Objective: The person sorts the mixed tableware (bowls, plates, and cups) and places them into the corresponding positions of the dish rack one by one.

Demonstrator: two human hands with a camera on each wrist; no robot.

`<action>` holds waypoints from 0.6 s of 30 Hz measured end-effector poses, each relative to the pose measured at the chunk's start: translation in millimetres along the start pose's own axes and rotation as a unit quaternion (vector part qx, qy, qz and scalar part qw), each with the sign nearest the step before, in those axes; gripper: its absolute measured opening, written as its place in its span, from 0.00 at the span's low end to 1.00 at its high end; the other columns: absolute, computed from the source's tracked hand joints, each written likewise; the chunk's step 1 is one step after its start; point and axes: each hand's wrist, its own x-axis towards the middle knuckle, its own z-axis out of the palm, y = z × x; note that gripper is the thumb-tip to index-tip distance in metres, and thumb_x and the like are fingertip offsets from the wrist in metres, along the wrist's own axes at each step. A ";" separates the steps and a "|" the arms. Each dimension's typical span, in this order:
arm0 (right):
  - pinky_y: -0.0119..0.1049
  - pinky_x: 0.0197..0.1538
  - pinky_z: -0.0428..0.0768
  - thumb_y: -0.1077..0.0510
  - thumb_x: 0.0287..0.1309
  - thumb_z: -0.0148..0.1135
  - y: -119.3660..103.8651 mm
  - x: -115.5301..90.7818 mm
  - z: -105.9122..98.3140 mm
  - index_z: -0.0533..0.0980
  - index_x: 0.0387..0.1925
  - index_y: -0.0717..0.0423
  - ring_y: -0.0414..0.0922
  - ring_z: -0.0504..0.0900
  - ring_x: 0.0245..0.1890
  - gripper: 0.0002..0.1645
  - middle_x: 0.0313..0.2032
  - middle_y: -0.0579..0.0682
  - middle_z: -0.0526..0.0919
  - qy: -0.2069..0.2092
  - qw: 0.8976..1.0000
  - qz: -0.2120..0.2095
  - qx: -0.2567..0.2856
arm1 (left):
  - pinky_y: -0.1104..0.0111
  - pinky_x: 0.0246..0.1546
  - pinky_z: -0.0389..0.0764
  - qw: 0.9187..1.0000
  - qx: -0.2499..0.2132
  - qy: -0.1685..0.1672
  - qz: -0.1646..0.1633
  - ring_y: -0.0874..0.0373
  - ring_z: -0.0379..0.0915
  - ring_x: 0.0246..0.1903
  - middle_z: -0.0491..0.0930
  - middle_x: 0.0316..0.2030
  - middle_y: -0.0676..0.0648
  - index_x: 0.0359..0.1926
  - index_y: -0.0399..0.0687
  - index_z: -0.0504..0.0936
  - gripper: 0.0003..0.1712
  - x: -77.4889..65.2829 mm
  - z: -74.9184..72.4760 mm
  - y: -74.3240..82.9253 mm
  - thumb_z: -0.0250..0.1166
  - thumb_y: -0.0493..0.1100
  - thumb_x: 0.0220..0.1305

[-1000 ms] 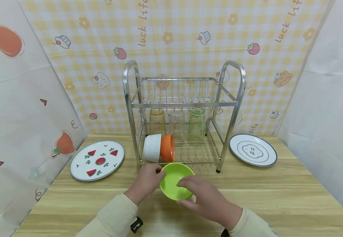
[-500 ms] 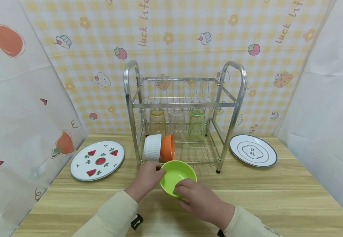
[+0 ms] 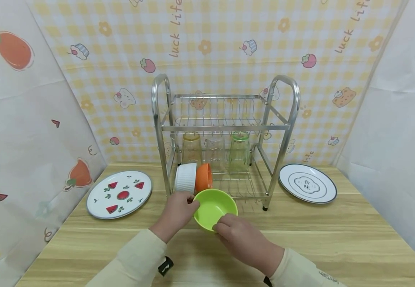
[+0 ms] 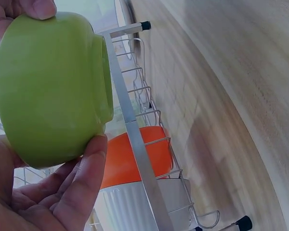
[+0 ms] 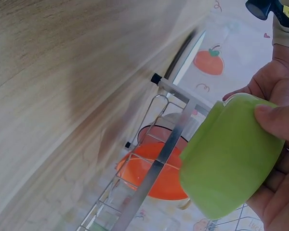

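Observation:
A lime-green bowl (image 3: 209, 209) is held in front of the dish rack, its hollow facing up and toward the head camera. My left hand (image 3: 175, 215) pinches the bowl's left rim, with fingers under its side in the left wrist view. On the near right rim, my right hand (image 3: 245, 243) grips with thumb below and fingers over the edge. Behind the bowl, a white ribbed bowl (image 3: 185, 178) and an orange bowl (image 3: 204, 177) lie on their sides, nested together at the left of the rack's lower shelf.
The two-tier metal dish rack (image 3: 225, 128) bears yellow (image 3: 192, 147), clear (image 3: 214, 149) and green (image 3: 239, 149) upside-down glasses at the back of its lower shelf. A watermelon-patterned plate (image 3: 101, 197) lies left of it, a blue-rimmed white plate (image 3: 290, 181) right.
My right hand's fingers have come from spread over the bowl to gripping its near rim. The bowl has risen slightly toward the rack, and my left hand has kept its hold.

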 end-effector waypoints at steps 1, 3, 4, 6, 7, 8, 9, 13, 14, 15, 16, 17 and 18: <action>0.20 0.31 0.74 0.65 0.39 0.77 0.1 0.0 -0.1 0.80 0.28 0.52 0.36 0.74 0.27 0.14 0.27 0.42 0.76 0.004 1.000 -0.001 -0.007 | 0.71 0.19 0.65 1.000 -0.001 0.001 0.001 0.59 0.62 0.18 0.68 0.14 0.52 0.23 0.39 0.81 0.10 -0.3 -0.3 0.9 0.57 0.34 0.58; 0.21 0.31 0.74 0.66 0.39 0.77 0.5 0.1 -0.3 0.80 0.28 0.53 0.36 0.74 0.27 0.13 0.27 0.42 0.77 0.011 1.000 -0.003 -0.016 | 0.70 0.19 0.65 1.000 -0.002 0.002 0.001 0.59 0.62 0.18 0.69 0.15 0.52 0.23 0.39 0.81 0.10 -0.6 -0.4 1.8 0.57 0.35 0.58; 0.21 0.32 0.75 0.66 0.40 0.77 0.7 0.1 -0.6 0.80 0.28 0.53 0.36 0.74 0.27 0.13 0.27 0.42 0.77 0.014 1.000 -0.003 -0.021 | 0.70 0.20 0.66 1.000 -0.002 0.003 0.002 0.59 0.63 0.19 0.70 0.16 0.52 0.24 0.39 0.81 0.10 -0.6 -0.4 2.2 0.57 0.35 0.58; 0.21 0.32 0.75 0.66 0.40 0.77 1.4 0.0 -0.8 0.80 0.28 0.53 0.36 0.75 0.27 0.13 0.27 0.42 0.77 0.022 0.999 -0.004 -0.027 | 0.70 0.21 0.67 1.000 -0.005 0.004 -0.002 0.58 0.64 0.20 0.72 0.18 0.51 0.25 0.40 0.82 0.09 -0.7 -0.5 3.3 0.57 0.35 0.59; 0.21 0.32 0.76 0.66 0.39 0.76 2.0 -0.1 -0.9 0.81 0.28 0.53 0.36 0.75 0.27 0.13 0.27 0.42 0.77 0.025 0.999 -0.006 -0.027 | 0.70 0.21 0.68 1.000 -0.005 0.005 -0.001 0.58 0.65 0.21 0.73 0.18 0.51 0.26 0.39 0.82 0.09 -0.8 -0.5 3.9 0.57 0.35 0.59; 0.21 0.32 0.76 0.66 0.39 0.77 2.6 -0.2 -1.0 0.81 0.28 0.53 0.36 0.75 0.27 0.13 0.27 0.43 0.77 0.029 0.999 -0.007 -0.029 | 0.69 0.21 0.69 1.000 -0.005 0.006 0.000 0.58 0.65 0.21 0.73 0.19 0.51 0.26 0.39 0.82 0.09 -0.8 -0.5 4.4 0.57 0.35 0.59; 0.21 0.32 0.76 0.66 0.39 0.77 3.0 -0.3 -1.1 0.81 0.28 0.54 0.36 0.75 0.27 0.13 0.27 0.43 0.77 0.032 0.999 -0.009 -0.029 | 0.69 0.22 0.69 1.000 -0.005 0.009 0.002 0.58 0.66 0.22 0.74 0.20 0.50 0.27 0.39 0.82 0.09 -0.9 -0.5 5.0 0.57 0.35 0.59; 0.22 0.32 0.76 0.66 0.38 0.77 5.1 -0.4 -1.2 0.81 0.28 0.54 0.36 0.76 0.28 0.14 0.27 0.43 0.78 0.046 0.998 -0.014 -0.032 | 0.69 0.23 0.71 1.000 -0.006 0.016 0.009 0.57 0.67 0.24 0.76 0.22 0.49 0.30 0.39 0.83 0.09 -1.2 -0.9 7.1 0.57 0.36 0.60; 0.22 0.32 0.76 0.66 0.38 0.77 5.6 -0.4 -1.3 0.81 0.28 0.54 0.37 0.76 0.28 0.14 0.27 0.43 0.78 0.050 0.998 -0.013 -0.031 | 0.69 0.24 0.72 1.000 -0.006 0.016 0.010 0.57 0.68 0.25 0.77 0.23 0.49 0.31 0.38 0.83 0.09 -1.2 -1.0 7.6 0.57 0.36 0.61; 0.22 0.32 0.76 0.66 0.37 0.78 6.1 -0.4 -1.4 0.81 0.28 0.54 0.37 0.76 0.28 0.14 0.27 0.43 0.78 0.052 0.998 -0.013 -0.031 | 0.68 0.25 0.73 1.000 -0.009 0.015 0.010 0.56 0.69 0.26 0.78 0.24 0.49 0.32 0.38 0.83 0.09 -1.4 -1.3 8.2 0.57 0.37 0.62; 0.22 0.33 0.77 0.67 0.37 0.78 6.8 -0.6 -1.5 0.81 0.28 0.55 0.37 0.76 0.28 0.14 0.27 0.43 0.78 0.053 0.998 -0.012 -0.030 | 0.68 0.27 0.74 1.000 -0.012 0.014 0.008 0.56 0.69 0.27 0.78 0.26 0.49 0.34 0.38 0.83 0.09 -1.6 -1.6 8.8 0.57 0.37 0.63; 0.23 0.33 0.77 0.67 0.37 0.77 7.5 -0.8 -1.5 0.81 0.28 0.55 0.37 0.76 0.28 0.14 0.27 0.44 0.78 0.055 0.998 -0.010 -0.028 | 0.68 0.28 0.75 1.000 -0.015 0.013 0.006 0.56 0.70 0.28 0.79 0.27 0.49 0.35 0.39 0.83 0.09 -1.6 -2.0 9.1 0.58 0.38 0.64; 0.23 0.33 0.77 0.67 0.37 0.77 8.2 -1.1 -1.8 0.81 0.28 0.55 0.37 0.77 0.28 0.14 0.27 0.44 0.78 0.057 0.998 -0.007 -0.028 | 0.67 0.30 0.76 1.000 -0.020 0.012 0.004 0.56 0.71 0.29 0.80 0.28 0.49 0.36 0.39 0.83 0.10 -1.6 -2.5 9.5 0.58 0.40 0.65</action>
